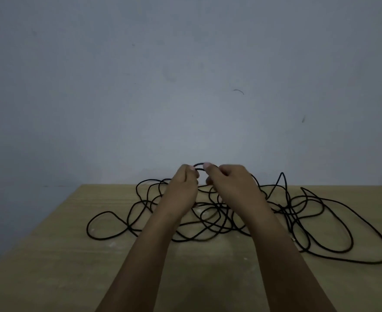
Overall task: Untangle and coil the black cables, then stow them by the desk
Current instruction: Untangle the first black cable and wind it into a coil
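A tangle of thin black cables [219, 219] sprawls over the far half of a light wooden desk [50, 255], with wide loops running out to the left [100, 226] and right [365, 239]. My left hand [183, 185] and my right hand [230, 181] are raised side by side above the middle of the tangle. Both pinch the same short arc of black cable [199, 164], which bows up between the fingertips. One loop stands up at the right [282, 176].
A plain grey-blue wall [185, 75] rises right behind the desk's far edge. The desk's left edge slants down toward the lower left corner. Bare wood lies in front of the tangle, near me.
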